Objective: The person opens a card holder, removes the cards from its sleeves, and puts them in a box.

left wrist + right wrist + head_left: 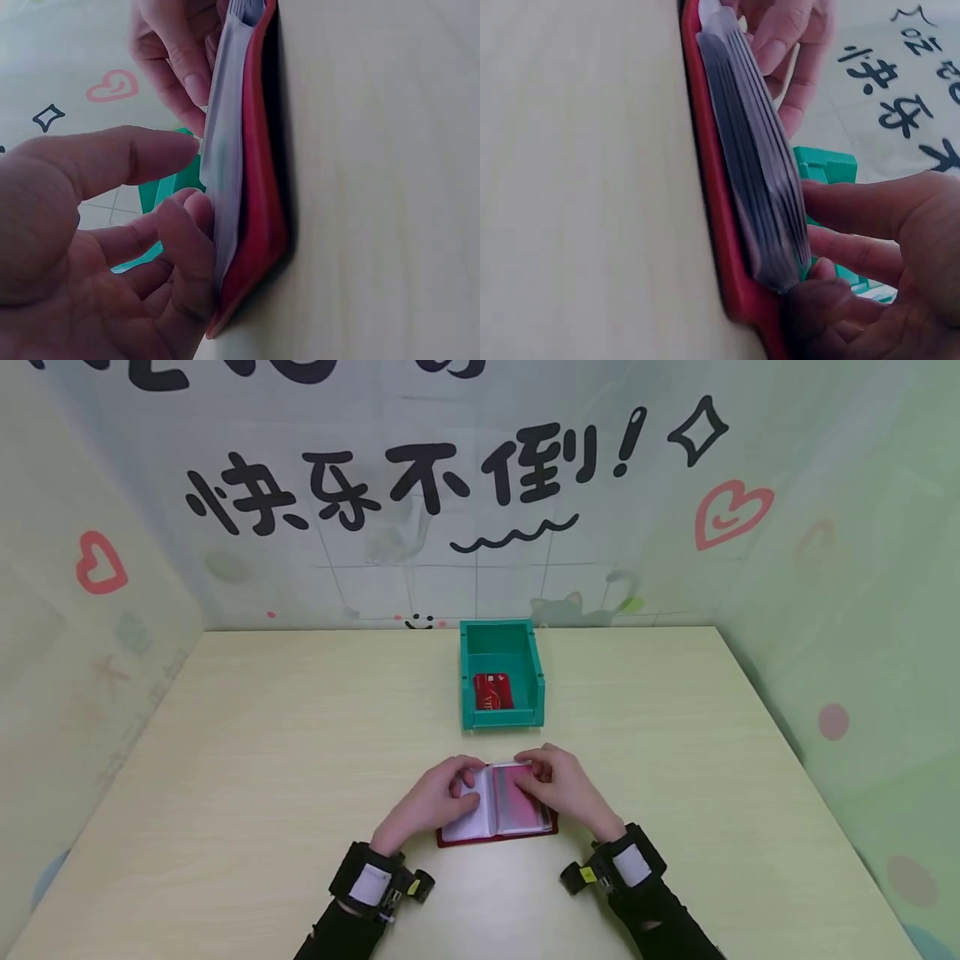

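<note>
Your left hand (pixel 431 800) rests on the left page of one open red card holder with clear plastic sleeves (pixel 497 817), fingers curled against the sleeve edge and the thumb raised free above them. The holder lies flat on the pale wooden worktop (pixel 225 760), just in front of you. Your right hand (pixel 558 787) presses on the thicker right stack of sleeves, fingertips bent at its top edge. Beyond the holder, near it, stands one green plastic bin (pixel 501 685) with one red card (pixel 492 692) lying inside.
</note>
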{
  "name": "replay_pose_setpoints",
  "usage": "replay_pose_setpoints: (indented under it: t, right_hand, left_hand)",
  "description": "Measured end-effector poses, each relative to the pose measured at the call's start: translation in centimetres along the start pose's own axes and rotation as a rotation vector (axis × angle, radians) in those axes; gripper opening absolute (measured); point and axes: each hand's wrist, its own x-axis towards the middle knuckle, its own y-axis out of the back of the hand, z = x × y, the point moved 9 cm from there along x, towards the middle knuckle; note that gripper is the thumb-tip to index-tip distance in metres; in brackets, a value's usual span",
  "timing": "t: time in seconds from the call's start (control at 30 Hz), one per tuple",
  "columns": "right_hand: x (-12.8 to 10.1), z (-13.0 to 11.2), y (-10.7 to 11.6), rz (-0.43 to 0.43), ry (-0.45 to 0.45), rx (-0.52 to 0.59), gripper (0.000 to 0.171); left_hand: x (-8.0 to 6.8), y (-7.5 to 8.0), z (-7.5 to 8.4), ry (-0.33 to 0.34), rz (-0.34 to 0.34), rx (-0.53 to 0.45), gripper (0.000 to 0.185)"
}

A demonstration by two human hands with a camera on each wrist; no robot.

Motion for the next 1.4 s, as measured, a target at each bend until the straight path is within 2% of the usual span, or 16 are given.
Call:
replay_pose_setpoints:
  t: [0.17, 0.37, 0.57, 0.9, 1.2, 1.4]
  right_hand:
    - [-0.3, 1.1, 0.3, 0.018, -0.025, 0.102, 0.031]
    - [-0.3, 1.7, 0.2, 0.046, -0.052, 0.162, 0.032]
    - [-0.3, 2.0, 0.0, 0.065, -0.097, 0.188, 0.028]
    - [0.0, 2.1, 0.5, 0.108, -0.122, 0.202, 0.016]
    - [-0.1, 2.5, 0.5, 0.084, -0.172, 0.316, 0.020]
    - [-0.2, 2.4, 0.6, 0.076, -0.164, 0.337, 0.021]
  left_hand:
    - [0.0, -0.3, -0.1, 0.014, 0.005, 0.045, 0.047]
    - [0.1, -0.6, -0.2, 0.067, 0.025, 0.140, 0.047]
    - [0.3, -0.9, -0.3, 0.103, 0.029, 0.192, 0.045]
    - [0.5, -0.5, -0.4, 0.100, 0.036, 0.163, 0.044]
    - [0.6, -0.3, -0.2, 0.082, 0.034, 0.123, 0.042]
    - [0.7, -0.4, -0.5, 0.092, 0.031, 0.094, 0.042]
